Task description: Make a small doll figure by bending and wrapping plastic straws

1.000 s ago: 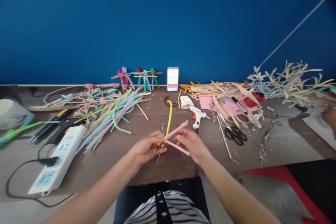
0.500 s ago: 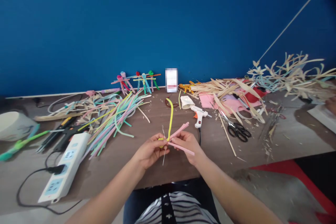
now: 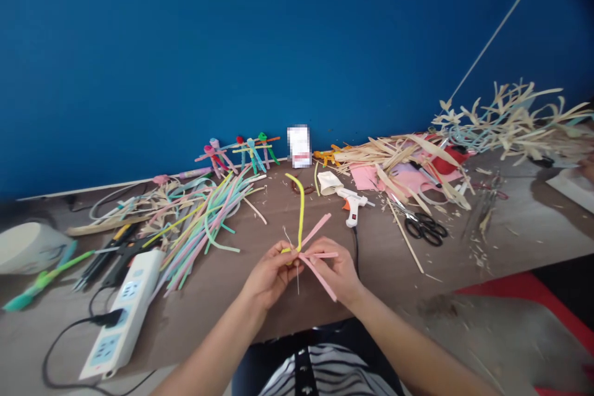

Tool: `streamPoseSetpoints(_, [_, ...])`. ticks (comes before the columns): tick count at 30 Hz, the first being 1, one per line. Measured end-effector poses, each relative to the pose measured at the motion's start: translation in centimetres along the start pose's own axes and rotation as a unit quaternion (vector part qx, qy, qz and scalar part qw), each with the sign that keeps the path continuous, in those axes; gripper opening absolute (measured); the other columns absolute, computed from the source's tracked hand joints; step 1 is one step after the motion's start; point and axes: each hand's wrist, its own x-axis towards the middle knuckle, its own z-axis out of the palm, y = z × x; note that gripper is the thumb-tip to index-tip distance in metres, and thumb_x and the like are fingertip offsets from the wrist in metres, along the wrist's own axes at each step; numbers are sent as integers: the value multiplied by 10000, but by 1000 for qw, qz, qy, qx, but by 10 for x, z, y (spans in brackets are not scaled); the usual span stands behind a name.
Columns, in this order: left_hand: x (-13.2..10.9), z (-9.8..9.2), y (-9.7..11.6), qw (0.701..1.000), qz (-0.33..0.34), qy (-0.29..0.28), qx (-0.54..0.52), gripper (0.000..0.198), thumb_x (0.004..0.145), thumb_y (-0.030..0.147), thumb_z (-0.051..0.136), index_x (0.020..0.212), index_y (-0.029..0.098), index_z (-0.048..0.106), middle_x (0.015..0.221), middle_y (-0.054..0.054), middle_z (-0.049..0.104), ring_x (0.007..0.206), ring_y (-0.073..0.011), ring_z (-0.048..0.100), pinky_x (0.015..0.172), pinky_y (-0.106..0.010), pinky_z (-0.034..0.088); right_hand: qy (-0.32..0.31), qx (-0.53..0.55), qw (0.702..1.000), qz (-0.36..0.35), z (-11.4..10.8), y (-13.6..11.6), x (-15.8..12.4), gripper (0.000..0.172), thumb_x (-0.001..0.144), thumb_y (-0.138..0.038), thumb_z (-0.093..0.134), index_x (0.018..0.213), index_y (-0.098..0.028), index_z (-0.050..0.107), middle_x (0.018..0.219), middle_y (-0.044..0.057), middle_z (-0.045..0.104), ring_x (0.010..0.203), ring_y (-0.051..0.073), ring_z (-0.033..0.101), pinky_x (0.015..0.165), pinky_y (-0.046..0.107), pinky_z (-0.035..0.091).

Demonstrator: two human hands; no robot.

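Observation:
At the near middle of the table my left hand [image 3: 273, 273] pinches the lower end of a bent yellow pipe cleaner [image 3: 301, 216]. A thin wire-like piece [image 3: 297, 281] sticks out above and below those fingertips. Pink strips [image 3: 320, 226], which look like pipe cleaners, fan out to the right from the same joint. My right hand [image 3: 338, 272] is closed with thumb and fingers on one of them. Both hands' fingertips nearly meet, and the joint itself is partly hidden.
A white glue gun [image 3: 353, 205] with its cord and black-handled scissors [image 3: 424, 228] lie to the right. Pastel strips [image 3: 199, 229] and a white power strip [image 3: 125, 315] lie left. Small pipe cleaner figures [image 3: 250, 151] lean on the blue wall. Another person's hand [image 3: 587, 170] shows far right.
The pink strips have spread wider: one now points down to the right, and another shows between my right fingers. The wire-like piece has shifted its tilt. The view has turned slightly.

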Motion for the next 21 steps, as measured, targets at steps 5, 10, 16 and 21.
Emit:
streamPoseSetpoints(5, [-2,-3,2,999,-3,-15,30,222,604,127,678,665,155,467,585,35,568,538,-60,528,576,-186,458,-144,-194,964,-111,-17,-5,-8,243,781,-182,463,971,-199,613,822,64,609,754,163,531,704,299,425])
streamPoseSetpoints(10, [-6,-6,4,990,37,3,136,245,590,170,689,667,157,456,581,45,542,548,-65,511,586,-192,422,-199,-298,921,-152,-38,-26,-5,299,814,-155,392,1037,-202,585,706,49,612,648,145,525,628,273,418])
streamPoseSetpoints(16, [-8,-3,7,921,165,35,352,180,626,178,645,673,153,473,549,70,458,497,-49,388,485,-163,292,-144,-450,861,-189,-45,-63,29,234,810,-156,438,986,-168,592,947,92,610,1037,240,435,909,457,283])
streamPoseSetpoints(21, [-11,-4,11,899,201,57,384,161,652,207,609,693,168,458,577,61,476,501,-66,389,485,-179,285,-194,-527,812,-158,-38,-64,28,184,809,-176,455,737,-173,624,686,56,591,798,202,500,918,466,212])
